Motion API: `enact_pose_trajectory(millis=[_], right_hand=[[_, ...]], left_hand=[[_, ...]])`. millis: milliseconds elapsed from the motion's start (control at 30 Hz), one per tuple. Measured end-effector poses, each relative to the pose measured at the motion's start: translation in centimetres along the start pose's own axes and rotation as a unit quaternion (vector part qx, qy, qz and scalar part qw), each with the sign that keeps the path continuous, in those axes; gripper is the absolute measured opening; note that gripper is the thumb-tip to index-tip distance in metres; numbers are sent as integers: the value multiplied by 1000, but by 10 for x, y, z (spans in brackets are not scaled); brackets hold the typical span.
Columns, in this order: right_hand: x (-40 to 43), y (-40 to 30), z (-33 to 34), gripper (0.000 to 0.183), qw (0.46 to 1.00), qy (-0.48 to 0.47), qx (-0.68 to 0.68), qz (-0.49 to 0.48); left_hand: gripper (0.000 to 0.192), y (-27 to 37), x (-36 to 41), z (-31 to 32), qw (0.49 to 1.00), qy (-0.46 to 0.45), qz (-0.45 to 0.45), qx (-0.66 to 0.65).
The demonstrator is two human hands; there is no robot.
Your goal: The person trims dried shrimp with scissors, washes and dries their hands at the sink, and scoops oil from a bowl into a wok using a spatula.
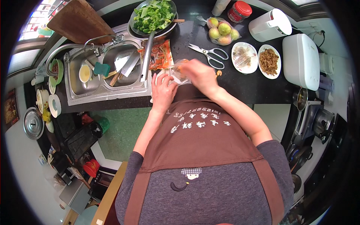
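A clear plastic bag (177, 73) with something orange showing in it is between my hands at the counter's front edge. The fingers of my left hand (164, 91) pinch its near left side. Blurred by motion, my right hand (201, 76) is over the bag's right side with fingers curled; what they grip is hidden. White material (162, 73) shows behind my left fingers. Just beyond lies an orange printed food packet (161, 56). Open-bladed kitchen scissors (210, 54) rest past my right hand, and a small orange piece (218, 73) lies near it.
The double steel sink (84, 94) at left holds a cleaver (131, 64), a green sponge (101, 69) and a cup (85, 73). A pan handle (149, 53) juts towards me under chopped greens (153, 17). Right are bagged fruit (224, 30), a wrapped plate (244, 58) and minced food (269, 62).
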State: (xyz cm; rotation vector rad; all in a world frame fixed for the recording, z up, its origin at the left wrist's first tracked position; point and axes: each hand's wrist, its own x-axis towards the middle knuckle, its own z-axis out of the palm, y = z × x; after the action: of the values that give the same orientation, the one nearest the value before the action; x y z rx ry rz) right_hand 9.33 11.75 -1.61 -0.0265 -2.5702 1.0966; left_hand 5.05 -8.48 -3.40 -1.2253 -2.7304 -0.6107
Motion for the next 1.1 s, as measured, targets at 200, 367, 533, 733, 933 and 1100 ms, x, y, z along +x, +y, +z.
enact_pose_trajectory(millis=[200,367,533,733,933,1100], right_hand=[[-42,64,-43,13,950,-12,12,313],[-85,105,-24,18,957,-81,-76,268],[-53,44,-28,27,988,-71,49,128],[-44,36,-7,17,972,-180,-147,24],[-44,37,-13,7,986,-137,-91,23],[-45,35,-17,5,988,-104,-116,13]], left_hand=[[16,9,34,14,999,-29,36,-26],[24,7,63,49,993,-71,82,41],[29,2,76,56,986,-107,111,70],[20,-10,71,56,983,-100,139,61],[12,-10,64,44,984,-27,101,141],[10,-6,69,36,978,-81,107,159]])
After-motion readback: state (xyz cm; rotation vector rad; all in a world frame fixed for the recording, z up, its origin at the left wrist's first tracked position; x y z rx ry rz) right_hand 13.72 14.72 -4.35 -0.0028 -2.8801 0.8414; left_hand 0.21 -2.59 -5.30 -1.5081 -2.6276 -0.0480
